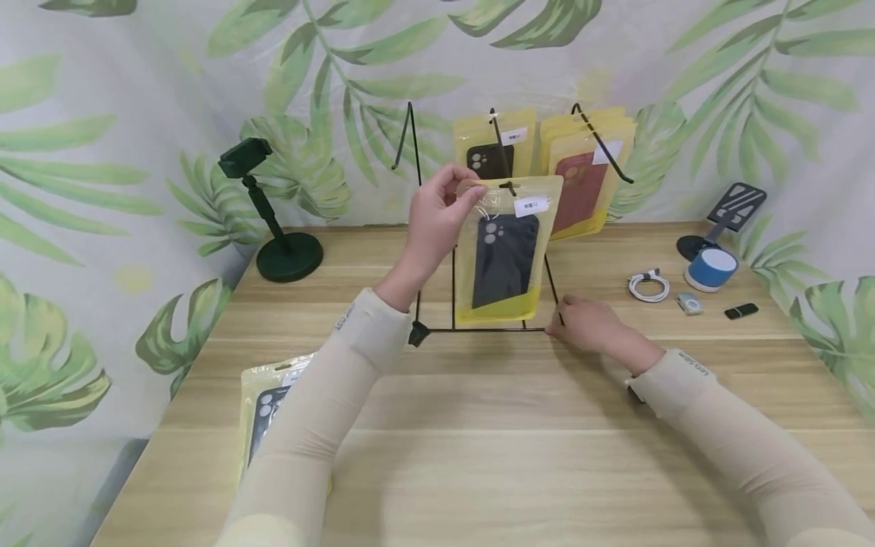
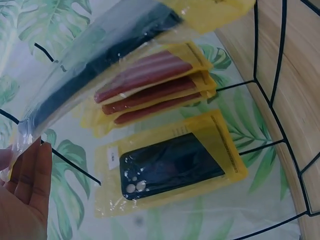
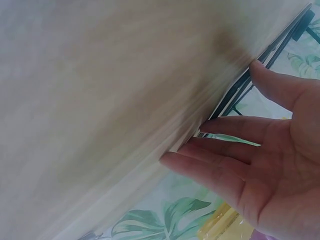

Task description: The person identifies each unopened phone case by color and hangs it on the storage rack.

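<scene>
At twelve o'clock on the wire rack [image 1: 437, 304], left hand [image 1: 437, 216] pinches the yellow case pouch [image 1: 506, 251] at its hook, not yet released, while right hand [image 1: 591, 323], fingers relaxed, steadies the base; another pouch [image 1: 263, 403] waits at seven.

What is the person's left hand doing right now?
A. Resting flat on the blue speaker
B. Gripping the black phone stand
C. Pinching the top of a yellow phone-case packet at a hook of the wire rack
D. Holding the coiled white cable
C: in the head view the left hand pinches the top of the yellow packet at a hook of the black wire rack, while the right hand rests at the rack's base.
</scene>
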Available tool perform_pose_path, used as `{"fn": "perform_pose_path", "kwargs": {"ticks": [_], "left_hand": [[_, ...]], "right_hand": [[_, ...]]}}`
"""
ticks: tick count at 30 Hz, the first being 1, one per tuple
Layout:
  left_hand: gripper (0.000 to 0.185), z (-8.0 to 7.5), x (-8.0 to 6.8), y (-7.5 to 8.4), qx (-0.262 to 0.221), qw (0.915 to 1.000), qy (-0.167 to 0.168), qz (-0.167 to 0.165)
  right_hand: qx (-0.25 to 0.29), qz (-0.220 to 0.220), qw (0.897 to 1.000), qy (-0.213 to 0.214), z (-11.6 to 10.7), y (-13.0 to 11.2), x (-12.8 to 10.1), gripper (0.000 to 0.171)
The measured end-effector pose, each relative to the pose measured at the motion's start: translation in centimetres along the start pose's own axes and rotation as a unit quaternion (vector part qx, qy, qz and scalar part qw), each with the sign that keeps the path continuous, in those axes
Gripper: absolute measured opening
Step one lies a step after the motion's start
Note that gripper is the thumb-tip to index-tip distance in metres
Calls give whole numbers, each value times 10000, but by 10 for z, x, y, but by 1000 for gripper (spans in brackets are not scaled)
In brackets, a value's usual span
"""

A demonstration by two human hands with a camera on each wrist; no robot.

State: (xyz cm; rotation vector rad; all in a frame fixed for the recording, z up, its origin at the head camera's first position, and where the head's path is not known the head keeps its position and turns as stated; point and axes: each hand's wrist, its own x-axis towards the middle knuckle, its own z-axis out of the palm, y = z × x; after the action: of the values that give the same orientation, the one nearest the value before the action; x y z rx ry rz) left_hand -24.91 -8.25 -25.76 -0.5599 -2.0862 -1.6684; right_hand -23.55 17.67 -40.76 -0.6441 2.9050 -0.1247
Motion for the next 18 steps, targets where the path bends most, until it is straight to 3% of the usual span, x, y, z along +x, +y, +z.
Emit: {"fn": "perform_pose_path", "kwargs": {"ticks": [9,18], "left_hand": [[15,-1,21,-13,196,9993,114,-289],[15,3,33,-17,730,9969,17,-308]], "right_hand": [[-53,-55,10000,47,0,0,0,42],[-31,-29,10000,9,2,1,1,47]]}}
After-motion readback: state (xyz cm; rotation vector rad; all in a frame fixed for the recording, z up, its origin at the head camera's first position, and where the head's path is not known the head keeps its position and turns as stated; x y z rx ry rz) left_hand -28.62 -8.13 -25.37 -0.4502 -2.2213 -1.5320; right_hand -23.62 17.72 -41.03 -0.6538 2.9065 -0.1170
